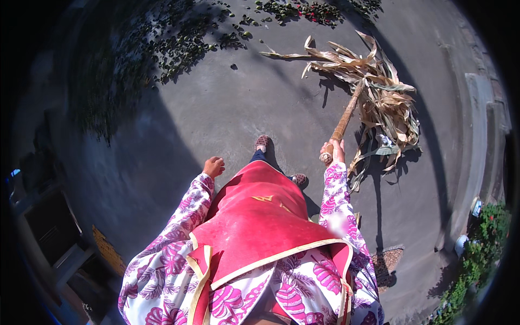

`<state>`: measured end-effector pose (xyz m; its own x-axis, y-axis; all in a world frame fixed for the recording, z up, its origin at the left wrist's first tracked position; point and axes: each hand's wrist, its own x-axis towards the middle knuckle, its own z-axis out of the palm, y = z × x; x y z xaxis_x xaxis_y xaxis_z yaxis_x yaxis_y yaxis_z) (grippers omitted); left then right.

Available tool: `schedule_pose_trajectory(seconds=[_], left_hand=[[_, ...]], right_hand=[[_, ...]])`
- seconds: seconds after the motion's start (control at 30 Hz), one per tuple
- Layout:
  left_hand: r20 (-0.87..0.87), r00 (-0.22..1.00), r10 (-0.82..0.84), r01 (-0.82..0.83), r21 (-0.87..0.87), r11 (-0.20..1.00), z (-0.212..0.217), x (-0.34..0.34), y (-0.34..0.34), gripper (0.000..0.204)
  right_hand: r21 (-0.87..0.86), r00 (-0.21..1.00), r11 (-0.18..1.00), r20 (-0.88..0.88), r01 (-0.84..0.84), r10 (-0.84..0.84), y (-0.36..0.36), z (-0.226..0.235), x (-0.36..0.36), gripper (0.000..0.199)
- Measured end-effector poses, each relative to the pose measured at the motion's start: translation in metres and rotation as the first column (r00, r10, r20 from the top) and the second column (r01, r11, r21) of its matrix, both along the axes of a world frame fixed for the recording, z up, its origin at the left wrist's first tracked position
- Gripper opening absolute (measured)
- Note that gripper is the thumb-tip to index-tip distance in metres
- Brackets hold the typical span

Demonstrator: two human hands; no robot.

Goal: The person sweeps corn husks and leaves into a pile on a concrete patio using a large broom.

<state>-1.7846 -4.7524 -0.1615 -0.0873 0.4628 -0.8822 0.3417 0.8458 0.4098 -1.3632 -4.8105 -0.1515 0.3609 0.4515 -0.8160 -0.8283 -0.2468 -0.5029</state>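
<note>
Outdoors, we find a gold mark (pixel 262 198) on our red apron (pixel 260 230), too small to read. Smooth gray ground (pixel 227 105) carries scattered dark green pieces (pixel 176 57) at upper left. Our right hand (pixel 337 149) is closed around a thick, fibrous stalk (pixel 346 116) right of centre, its dry, ribbon-like leaves (pixel 391 108) at upper right. Our left hand (pixel 214 166), left of centre, is loosely curled; its contents we cannot tell.

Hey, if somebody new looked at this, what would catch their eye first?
Probably the bright red apron, large in the lower middle. Next comes the dry leafy stalk, its pale leaves spread at the upper right, its near end gripped in the right hand. Farther off, dark green pieces lie scattered on the ground at the upper left.
</note>
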Motion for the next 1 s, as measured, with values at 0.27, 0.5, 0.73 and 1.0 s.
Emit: schedule_pose_trajectory(seconds=[0.27, 0.5, 0.73, 1.0], left_hand=[[0.079, 0.992, 0.094, -0.091, -0.042, 0.995, -0.008, -0.004, 0.036, 0.028], [0.080, 0.990, 0.114, -0.112, -0.029, 0.993, -0.008, -0.010, 0.074, 0.029], [-0.064, 0.993, 0.104, -0.103, 0.015, 0.995, -0.020, -0.004, 0.101, 0.029], [0.004, 0.996, 0.094, -0.095, 0.004, 0.996, -0.005, 0.142, 0.112, 0.030]], right_hand=[[0.118, 0.888, 0.955, -0.353, -0.271, 0.295, 0.006, 0.031, -0.082, 0.064], [0.236, 0.668, 0.835, -0.510, -0.498, 0.542, 0.074, 0.002, -0.158, 0.066], [0.045, 0.831, 0.958, -0.488, -0.282, 0.268, 0.093, -0.018, -0.080, 0.064], [0.077, 0.840, 0.995, -0.534, -0.070, 0.101, 0.081, -0.023, 0.170, 0.039]])
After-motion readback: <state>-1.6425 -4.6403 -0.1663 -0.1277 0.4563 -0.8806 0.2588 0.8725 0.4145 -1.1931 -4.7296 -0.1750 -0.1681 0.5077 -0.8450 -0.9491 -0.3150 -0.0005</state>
